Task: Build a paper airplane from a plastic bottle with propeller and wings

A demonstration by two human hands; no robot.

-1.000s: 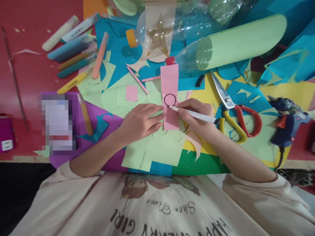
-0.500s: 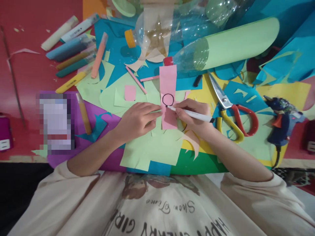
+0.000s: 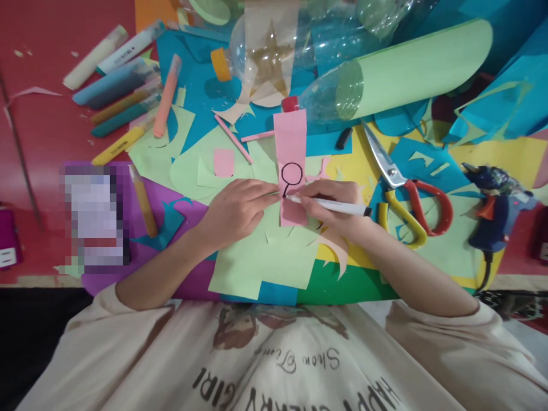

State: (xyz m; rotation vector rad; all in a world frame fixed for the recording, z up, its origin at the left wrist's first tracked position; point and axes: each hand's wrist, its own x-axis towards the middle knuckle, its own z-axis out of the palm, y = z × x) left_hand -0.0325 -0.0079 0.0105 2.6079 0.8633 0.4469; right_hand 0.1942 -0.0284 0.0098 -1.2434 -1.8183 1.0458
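A pink paper strip (image 3: 291,137) lies lengthwise in front of me, with a black circle drawn on it and a short slanted line running down from the circle. My right hand (image 3: 336,208) grips a white marker (image 3: 342,206), its tip on the paper at the lower end of that line. Stretched out flat, my left hand (image 3: 240,208) rests with its fingertips at the strip's left edge. Light green paper (image 3: 265,262) lies under both. A black marker cap (image 3: 343,138) sits right of the strip's upper part.
Scissors (image 3: 396,177) and a glue gun (image 3: 492,211) lie on the right. Clear plastic bottles (image 3: 329,94) stretch across the back, one with green paper. Several markers (image 3: 111,83) are at the left, above a blurred phone-like object (image 3: 94,217). Paper scraps cover the table.
The marker tip has moved down and left from the circle's lower edge, leaving a short slanted black line. My left hand stays at the strip's edge. The view has shifted slightly.
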